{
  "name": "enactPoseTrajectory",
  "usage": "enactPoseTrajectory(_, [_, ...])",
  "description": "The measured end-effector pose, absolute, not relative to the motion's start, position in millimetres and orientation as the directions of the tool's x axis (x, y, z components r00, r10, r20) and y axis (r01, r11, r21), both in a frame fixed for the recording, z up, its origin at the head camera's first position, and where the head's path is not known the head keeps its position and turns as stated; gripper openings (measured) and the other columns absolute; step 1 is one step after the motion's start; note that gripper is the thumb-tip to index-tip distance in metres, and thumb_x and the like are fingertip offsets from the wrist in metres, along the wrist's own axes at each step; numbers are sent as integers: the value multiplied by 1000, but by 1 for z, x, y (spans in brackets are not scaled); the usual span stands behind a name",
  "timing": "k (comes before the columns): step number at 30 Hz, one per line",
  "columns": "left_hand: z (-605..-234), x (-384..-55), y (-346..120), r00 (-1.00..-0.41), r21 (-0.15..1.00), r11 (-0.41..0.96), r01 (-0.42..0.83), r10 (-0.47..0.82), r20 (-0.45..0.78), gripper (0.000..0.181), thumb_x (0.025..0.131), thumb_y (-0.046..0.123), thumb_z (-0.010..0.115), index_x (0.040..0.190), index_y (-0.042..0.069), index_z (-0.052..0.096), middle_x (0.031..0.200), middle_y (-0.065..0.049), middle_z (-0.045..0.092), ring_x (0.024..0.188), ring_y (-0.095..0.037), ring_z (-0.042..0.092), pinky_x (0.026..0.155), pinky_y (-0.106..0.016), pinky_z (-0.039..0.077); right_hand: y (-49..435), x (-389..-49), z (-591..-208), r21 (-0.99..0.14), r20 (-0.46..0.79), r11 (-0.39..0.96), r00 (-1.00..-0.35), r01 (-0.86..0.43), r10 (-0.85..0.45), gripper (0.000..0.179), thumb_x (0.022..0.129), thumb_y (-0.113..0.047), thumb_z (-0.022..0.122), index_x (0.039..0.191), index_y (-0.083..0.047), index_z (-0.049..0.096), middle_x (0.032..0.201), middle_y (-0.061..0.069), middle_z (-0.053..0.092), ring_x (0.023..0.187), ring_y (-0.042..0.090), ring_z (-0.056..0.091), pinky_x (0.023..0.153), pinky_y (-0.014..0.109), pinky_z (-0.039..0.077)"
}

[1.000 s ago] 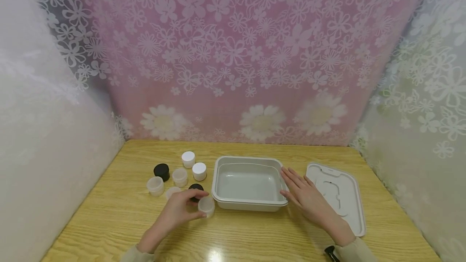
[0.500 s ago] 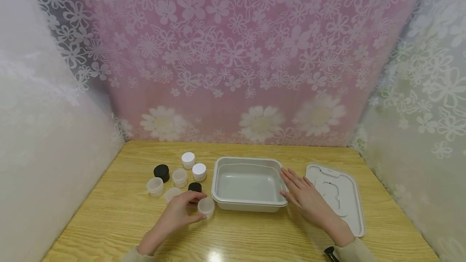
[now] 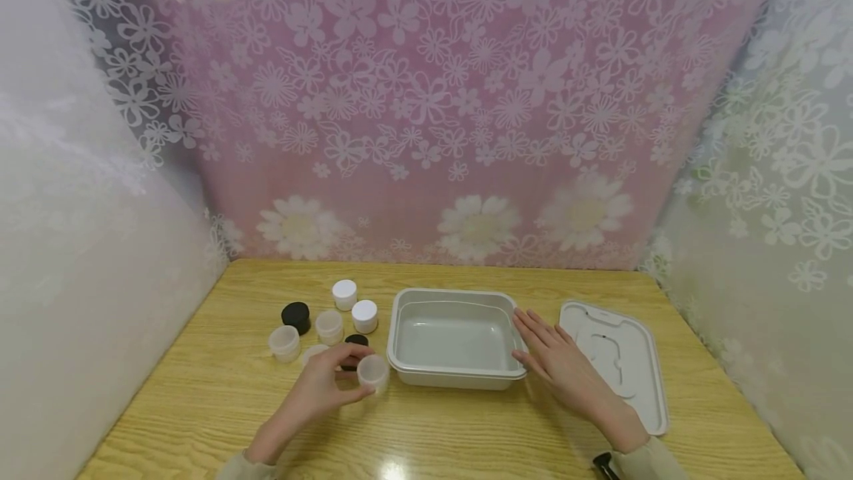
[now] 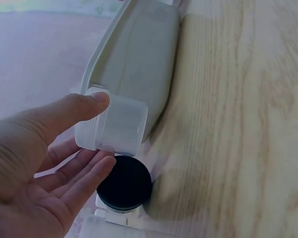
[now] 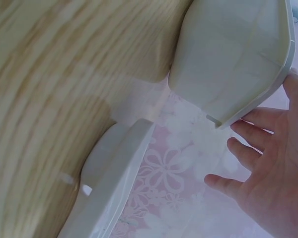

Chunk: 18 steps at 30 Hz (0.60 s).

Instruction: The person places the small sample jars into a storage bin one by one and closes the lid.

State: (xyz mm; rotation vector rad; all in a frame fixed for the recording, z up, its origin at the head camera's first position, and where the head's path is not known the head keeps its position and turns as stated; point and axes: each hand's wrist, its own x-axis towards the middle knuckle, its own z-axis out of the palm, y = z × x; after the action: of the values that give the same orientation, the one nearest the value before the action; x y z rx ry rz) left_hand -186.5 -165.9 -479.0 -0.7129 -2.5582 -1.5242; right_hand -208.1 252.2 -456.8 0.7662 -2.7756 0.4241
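Between thumb and fingers my left hand [image 3: 326, 382] pinches a small translucent plastic jar [image 3: 373, 371], just left of the grey-white plastic box [image 3: 456, 372]. The left wrist view shows the ribbed end of this jar [image 4: 120, 124] near the thumb, with a black-lidded jar [image 4: 124, 183] standing below it. That black-lidded jar [image 3: 356, 342] is partly hidden by the hand in the head view. My right hand [image 3: 563, 365] touches the box's right rim with its fingers extended. From the right wrist, the fingertips show at the rim of the box [image 5: 228, 59].
Left of the box stand two white-lidded jars, one nearer [image 3: 364, 315] and one farther [image 3: 344, 294]. Another black-lidded jar [image 3: 296, 318] and several translucent jars [image 3: 284, 343] stand beyond my left hand. A grey-white lid [image 3: 643, 361] lies right of the box, partly behind my right arm.
My left hand has shifted slightly left and away from the box with the translucent jar in its grip. The black-lidded jar beside it has shifted slightly left. My right hand stays at the rim.
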Motion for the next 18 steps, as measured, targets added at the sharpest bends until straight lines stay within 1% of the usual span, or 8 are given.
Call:
enactPoseTrajectory(3, [-475,-187,-167,-890,829,371,419,350,293,50,79,13,89,122,4,65,114,-10,68,103,-31,67,84,-37,63,252,-208,-456,-212,296,820,-835,-531,-464,64,106,-37,53,157,-4,36,162,12,35,148,37,32,115,70,27])
enactPoseTrajectory(8, [-463,-189,-170,-899,833,380,401,336,280,47,81,13,88,121,6,64,116,-10,67,104,-31,67,84,-37,63,253,-207,-456,-196,300,821,-829,-537,-471,64,106,-38,53,157,-4,36,162,12,36,148,36,33,115,69,27])
enactPoseTrajectory(14, [-445,-194,-170,-895,814,400,421,332,299,49,83,15,86,124,5,63,119,-13,65,106,-31,67,86,-38,62,255,-204,-455,-117,347,821,-798,-559,-493,65,103,-37,58,155,-2,39,159,13,40,145,36,38,113,68,30])
enactPoseTrajectory(18, [-433,-200,-168,-897,806,411,425,312,314,50,81,12,87,125,6,64,120,-12,66,105,-29,68,86,-39,62,255,-203,-455,-95,334,828,-801,-553,-497,67,103,-40,57,156,-4,38,161,10,39,146,33,37,114,68,28])
